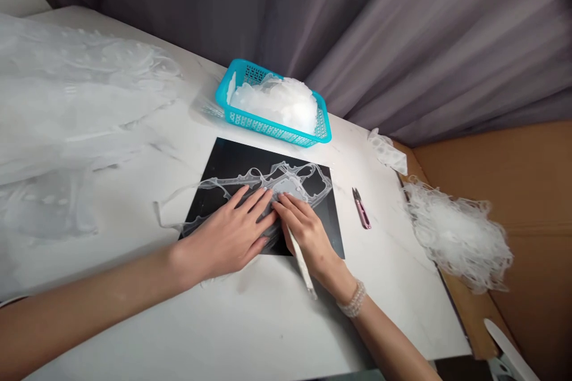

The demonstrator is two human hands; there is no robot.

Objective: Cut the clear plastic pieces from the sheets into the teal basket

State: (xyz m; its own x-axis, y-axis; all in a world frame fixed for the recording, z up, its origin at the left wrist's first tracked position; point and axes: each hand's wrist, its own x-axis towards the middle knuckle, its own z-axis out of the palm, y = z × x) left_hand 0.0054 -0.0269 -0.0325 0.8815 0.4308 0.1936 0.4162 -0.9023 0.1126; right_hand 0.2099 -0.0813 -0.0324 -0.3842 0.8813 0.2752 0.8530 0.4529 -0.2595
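A piece of sheer white fabric (288, 186) with scalloped cut edges lies on a black board (235, 158), and thin strips of it trail off to the left. My left hand (230, 229) rests flat on the fabric, fingers spread and holding nothing. My right hand (310, 241) is closed around a slim white pen-shaped tool (304, 265), whose back end points toward me. The tool's tip is hidden under my fingers, close to the left fingertips. I cannot tell exactly what kind of tool it is.
Behind the board stands a blue basket (272, 127) of sheer white pieces. Pink thread snips (361, 209) lie to its right. Sheer fabric (67, 101) is piled at the left. Tangled white scraps (460, 235) hang over the right table edge, by a cardboard box (513, 172).
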